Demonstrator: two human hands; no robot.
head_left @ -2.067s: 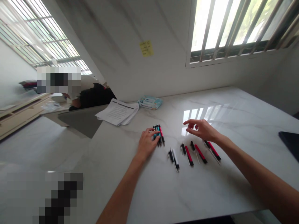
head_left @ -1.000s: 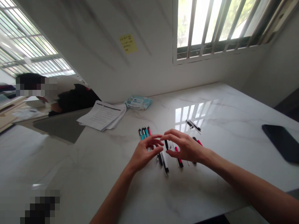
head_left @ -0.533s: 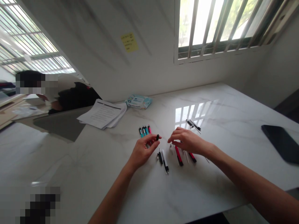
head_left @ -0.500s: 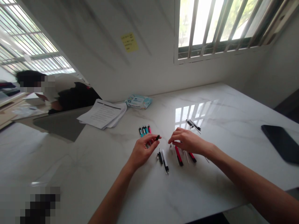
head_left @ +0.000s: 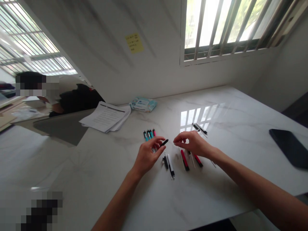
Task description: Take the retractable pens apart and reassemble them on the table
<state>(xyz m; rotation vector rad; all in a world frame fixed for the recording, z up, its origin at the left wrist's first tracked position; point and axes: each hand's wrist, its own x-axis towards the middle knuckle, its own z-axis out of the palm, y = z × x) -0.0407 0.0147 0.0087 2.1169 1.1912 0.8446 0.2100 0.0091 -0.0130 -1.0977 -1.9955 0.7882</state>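
Observation:
My left hand (head_left: pixel 149 153) pinches a short black pen part (head_left: pixel 164 142) between thumb and fingers, its free end pointing toward the right hand. My right hand (head_left: pixel 193 143) is closed at the fingertips around a tiny pale piece, too small to name, a short gap away. Below the hands lie a white pen barrel (head_left: pixel 169 163) and a black pen piece (head_left: pixel 165 162) beside a thin refill. Two red pen barrels (head_left: pixel 184 159) with thin white refills rest under the right hand. Several teal pens (head_left: pixel 149 134) and a red pen (head_left: pixel 154 132) lie in a row, partly hidden behind my left hand.
Further back are more pen parts (head_left: pixel 201 128). A stack of papers (head_left: pixel 106 117) and a blue wipes pack (head_left: pixel 143 105) lie along the wall. A dark phone-like slab (head_left: pixel 290 148) is at the right of the marble table (head_left: pixel 228 189). Another person (head_left: pixel 72 93) sits at far left.
My right fingertips have closed and lifted slightly from beside the red barrels with the tiny piece. The black pen part in my left hand has turned, showing more of its length.

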